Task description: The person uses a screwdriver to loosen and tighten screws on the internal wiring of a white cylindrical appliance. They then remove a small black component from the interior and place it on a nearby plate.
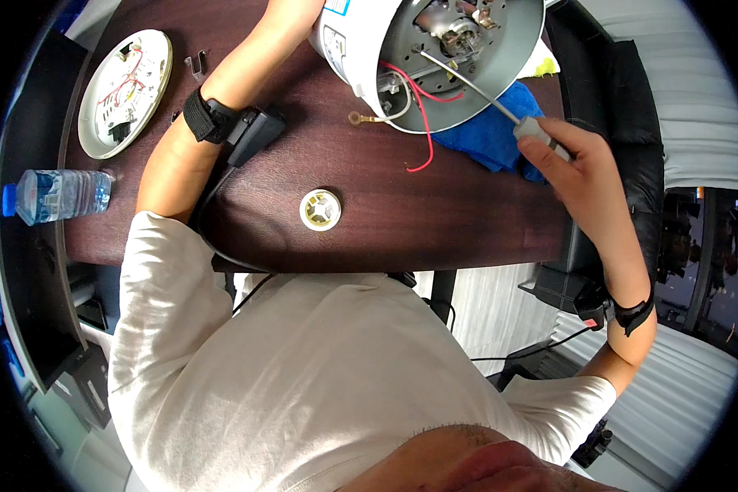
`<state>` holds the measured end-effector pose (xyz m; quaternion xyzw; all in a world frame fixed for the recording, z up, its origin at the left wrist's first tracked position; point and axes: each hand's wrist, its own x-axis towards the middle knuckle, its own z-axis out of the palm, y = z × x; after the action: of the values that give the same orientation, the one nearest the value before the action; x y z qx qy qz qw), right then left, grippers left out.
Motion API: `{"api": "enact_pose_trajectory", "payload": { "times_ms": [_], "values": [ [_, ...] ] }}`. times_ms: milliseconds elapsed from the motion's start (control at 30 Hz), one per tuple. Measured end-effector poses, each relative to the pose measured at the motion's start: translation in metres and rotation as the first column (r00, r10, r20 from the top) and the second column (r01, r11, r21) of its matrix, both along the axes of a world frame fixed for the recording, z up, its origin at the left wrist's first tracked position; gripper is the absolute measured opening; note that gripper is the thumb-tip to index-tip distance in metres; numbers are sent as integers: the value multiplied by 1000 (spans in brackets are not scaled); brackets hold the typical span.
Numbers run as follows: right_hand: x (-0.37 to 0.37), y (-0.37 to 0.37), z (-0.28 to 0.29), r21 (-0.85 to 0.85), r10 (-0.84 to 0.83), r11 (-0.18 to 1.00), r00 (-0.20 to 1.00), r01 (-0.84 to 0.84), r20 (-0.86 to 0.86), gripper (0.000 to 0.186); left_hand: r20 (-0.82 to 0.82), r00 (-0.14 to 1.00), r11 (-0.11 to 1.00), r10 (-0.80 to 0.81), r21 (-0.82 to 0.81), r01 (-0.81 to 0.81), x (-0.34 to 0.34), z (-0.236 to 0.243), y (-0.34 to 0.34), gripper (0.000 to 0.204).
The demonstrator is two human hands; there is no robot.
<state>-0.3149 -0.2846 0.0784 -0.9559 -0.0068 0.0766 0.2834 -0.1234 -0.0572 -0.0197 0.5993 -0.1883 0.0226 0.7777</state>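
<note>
My right hand [570,160] is closed around the grey handle of a screwdriver [541,138]. The metal shaft reaches into the open underside of a white, round appliance housing [336,53], its tip near the grey metal plate with holes. Red wires [429,143] and a pale wire ending in a ring terminal [357,118] hang out of the housing. My left hand [299,12] is at the housing's left side, cut off by the upper edge; its fingers are hidden. A blue cloth [484,135] lies under the housing, below the screwdriver.
On the dark wooden table [435,221] sit a small round white-and-yellow part [320,210] and a metal clip [197,65]. A round white cover [98,143] with red wires lies at the left, near a water bottle [66,197]. A black chair [631,107] stands right.
</note>
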Motion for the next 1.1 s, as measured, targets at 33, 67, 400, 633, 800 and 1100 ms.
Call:
{"api": "enact_pose_trajectory", "payload": {
  "times_ms": [33, 67, 400, 633, 800, 1100],
  "values": [
    [1, -3, -2, 136, -28, 989, 988, 49, -151, 28, -7, 1000, 1000, -8, -3, 8, 0, 0, 0, 44],
    [0, -1, -1, 255, -102, 950, 953, 178, -287, 30, 14, 1000, 1000, -14, -23, 14, 0, 0, 1, 44],
    [-6, -6, -19, 437, -143, 827, 885, 353, -444, 26, 44, 999, 1000, -16, 15, 16, 2, -2, 0, 46],
    [-5, -8, -21, -405, 267, 912, 842, -64, 469, 24, -53, 997, 998, -47, 30, 49, 6, -5, 3, 49],
    [-7, 3, -14, -664, 379, 747, 833, -18, 403, 29, -35, 998, 998, -58, -2, 58, 12, -12, 0, 49],
    [-9, -1, -2, -721, 418, 692, 792, 41, 446, 31, -15, 996, 995, -88, 36, 89, 10, -5, 2, 49]
  ]
}}
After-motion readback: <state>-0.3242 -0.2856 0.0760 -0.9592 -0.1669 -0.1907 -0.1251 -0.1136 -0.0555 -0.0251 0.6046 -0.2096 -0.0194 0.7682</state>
